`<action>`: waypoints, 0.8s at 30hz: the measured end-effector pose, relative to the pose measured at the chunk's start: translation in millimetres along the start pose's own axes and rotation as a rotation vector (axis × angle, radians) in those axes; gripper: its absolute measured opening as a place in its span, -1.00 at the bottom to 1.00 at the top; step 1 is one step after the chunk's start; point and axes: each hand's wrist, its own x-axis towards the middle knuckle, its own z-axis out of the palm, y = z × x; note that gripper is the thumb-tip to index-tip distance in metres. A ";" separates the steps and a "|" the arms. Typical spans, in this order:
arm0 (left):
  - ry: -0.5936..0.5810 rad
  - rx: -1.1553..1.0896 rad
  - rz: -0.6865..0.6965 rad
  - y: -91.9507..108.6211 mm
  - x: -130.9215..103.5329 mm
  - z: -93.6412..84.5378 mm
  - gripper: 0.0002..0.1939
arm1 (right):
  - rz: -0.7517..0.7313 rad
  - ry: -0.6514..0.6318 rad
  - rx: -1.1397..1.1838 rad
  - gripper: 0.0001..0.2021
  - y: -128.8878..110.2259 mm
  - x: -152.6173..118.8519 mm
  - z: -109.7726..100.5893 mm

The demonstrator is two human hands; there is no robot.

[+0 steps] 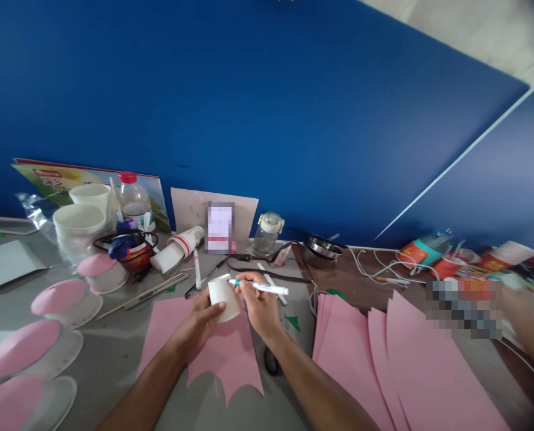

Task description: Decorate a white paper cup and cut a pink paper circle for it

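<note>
My left hand (199, 326) is closed around a white paper cup (224, 298), its thumb lying across the cup's side. The cup is tilted, rim up and toward the back. My right hand (258, 305) grips a white marker pen (267, 287) with a green tip end. That tip is at the cup's rim; whether it touches cannot be made out. Beneath both hands lies a pink paper sheet (235, 365) with scalloped cut-outs along its near edge.
Pink-topped paper cups (22, 347) line the left. Behind them are stacked cups (79, 220) and a red-capped bottle (132, 194). A glass jar (267, 233) stands at the back. Pink sheets (433, 365) lie at right, near another person's hand (521, 299).
</note>
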 end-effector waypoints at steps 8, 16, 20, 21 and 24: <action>0.006 -0.007 0.002 0.0 0.5 0.2 -0.59 | 0.002 -0.021 -0.012 -0.82 -0.9 -0.3 -0.3; -0.004 -0.067 -0.020 2.0 -0.9 0.8 -0.54 | 0.016 0.011 0.008 -0.83 0.2 0.2 -3.7; 0.011 -0.130 -0.032 3.9 -1.4 3.1 -0.48 | 0.015 0.075 0.073 -0.72 1.6 3.0 -5.8; 0.014 -0.140 -0.032 3.9 -1.3 3.3 -0.46 | 0.004 0.077 0.077 -0.71 2.3 3.6 -5.9; 0.023 -0.171 -0.048 2.4 -0.8 2.0 -0.43 | 0.002 0.054 0.081 -0.72 4.8 4.1 -5.1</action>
